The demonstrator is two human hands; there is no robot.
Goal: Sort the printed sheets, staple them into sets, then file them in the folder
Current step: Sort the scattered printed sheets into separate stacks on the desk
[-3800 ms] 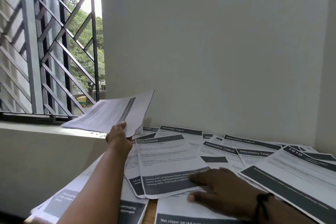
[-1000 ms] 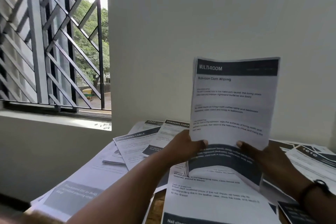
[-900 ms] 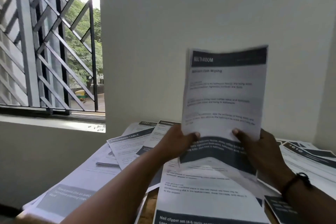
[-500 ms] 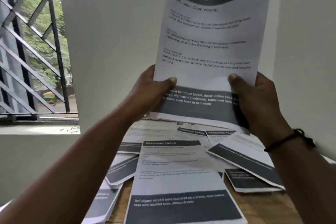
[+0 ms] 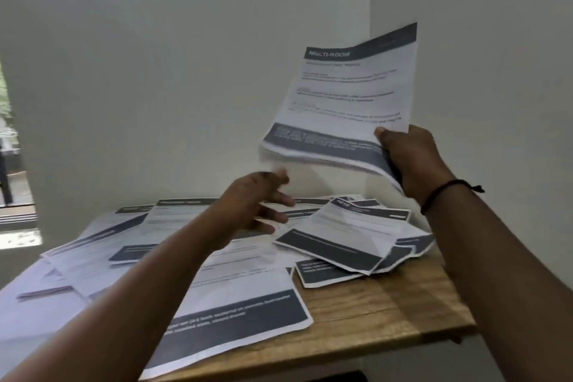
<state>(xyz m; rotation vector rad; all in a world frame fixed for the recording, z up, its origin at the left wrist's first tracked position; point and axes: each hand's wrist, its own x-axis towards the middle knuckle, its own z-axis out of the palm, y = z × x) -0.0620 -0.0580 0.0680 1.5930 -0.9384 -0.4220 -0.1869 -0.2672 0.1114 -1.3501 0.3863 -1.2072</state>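
MULTI-ROOM stack is pinched by right hand – left hand, fingers spread, hovers nearer the bench sheets just beyond it.

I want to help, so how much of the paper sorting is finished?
Just begun. The right hand holds up a few gathered MULTI-ROOM sheets; the left hand reaches out above the loose sheets covering the wooden table. No stapler or folder shows, so stapling and filing remain.

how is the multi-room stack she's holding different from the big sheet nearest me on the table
The MULTI-ROOM stack is lifted upright, pinched in the right hand; the nearest sheet lies flat on the wooden table, untouched. The stack shows several layered edges; the sheet looks single. Both carry dark bands.
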